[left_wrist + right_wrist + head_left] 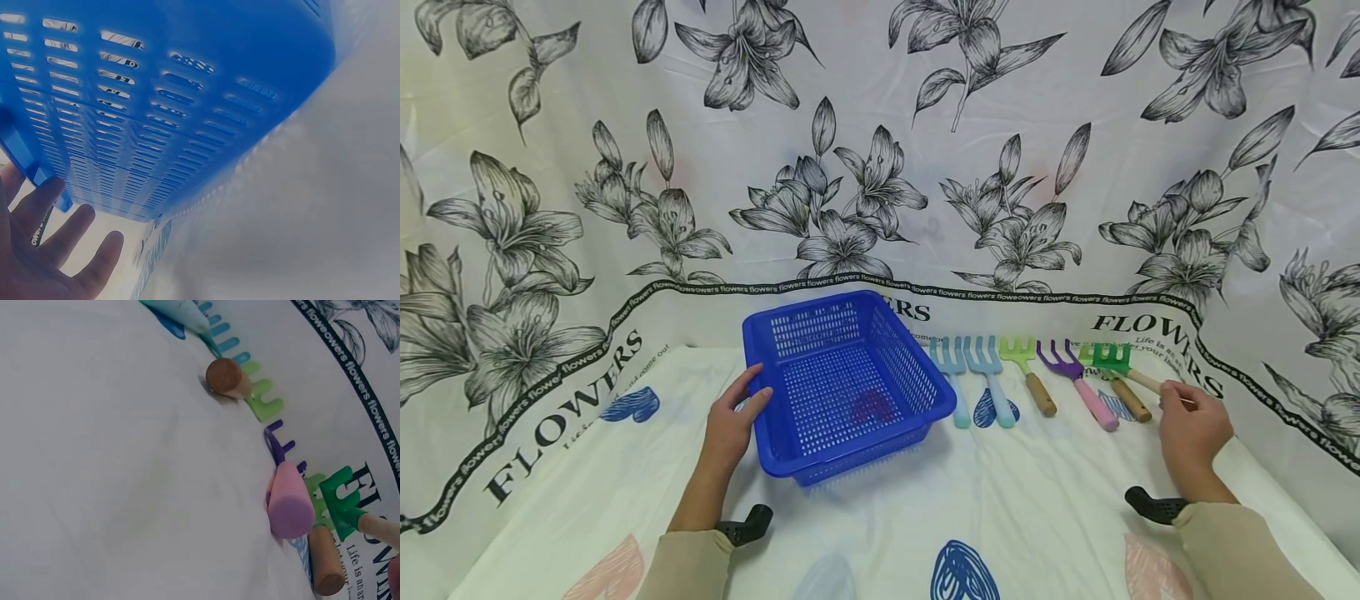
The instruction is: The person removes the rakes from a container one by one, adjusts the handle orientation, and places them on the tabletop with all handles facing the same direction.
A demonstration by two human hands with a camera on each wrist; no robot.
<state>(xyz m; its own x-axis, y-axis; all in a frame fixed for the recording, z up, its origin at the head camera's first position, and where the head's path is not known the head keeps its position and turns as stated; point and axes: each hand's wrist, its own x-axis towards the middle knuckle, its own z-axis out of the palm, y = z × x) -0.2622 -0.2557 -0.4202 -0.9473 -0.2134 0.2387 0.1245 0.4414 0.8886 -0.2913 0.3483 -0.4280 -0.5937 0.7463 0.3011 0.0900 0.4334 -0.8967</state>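
Note:
In the head view, my left hand (732,427) grips the left rim of a blue plastic basket (811,332), its thumb over the edge. The left wrist view shows the basket's slotted side (131,128) close up, with several fingers (76,229) spread beneath the rim. My right hand (1197,427) pinches the pale wooden handle of a small dark green hand rake (1111,358). Its tines hang over a light green hand rake (327,559) with a brown wooden handle. Nearest to that one lies a purple hand rake (1097,404) with a pink handle.
Left along the row lie another light green rake (1037,392) with a wooden handle and two light blue rakes (996,392), (181,314) close to the basket's right side. Behind them rises a flower-printed cloth (1000,208). White printed cloth (880,542) covers the table.

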